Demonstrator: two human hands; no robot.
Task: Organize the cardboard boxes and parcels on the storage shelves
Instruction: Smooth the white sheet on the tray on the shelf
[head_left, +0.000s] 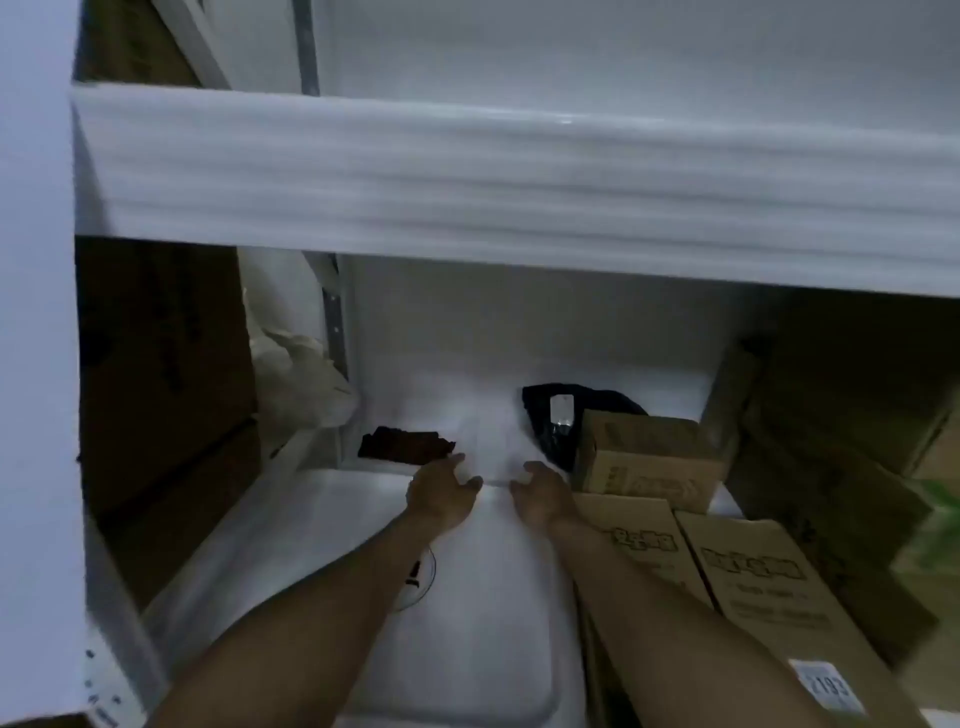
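Both my arms reach deep into a lower white shelf bay. My left hand (440, 487) and my right hand (540, 491) grip the near edge of a white soft parcel (491, 441) lying at the back of the shelf, thumbs and fingers curled on it. A black plastic-wrapped parcel (550, 421) lies just behind and right of it. A small upright cardboard box (649, 460) stands right of my right hand. Two flat cardboard boxes (753, 587) lie along the right side under my right forearm.
A dark flat item (405, 445) lies at the back left. Large brown cartons (166, 374) fill the left bay, and more cartons (841, 395) stack at the right. A white shelf beam (493, 192) crosses overhead. A crumpled white bag (301, 374) hangs at the back left.
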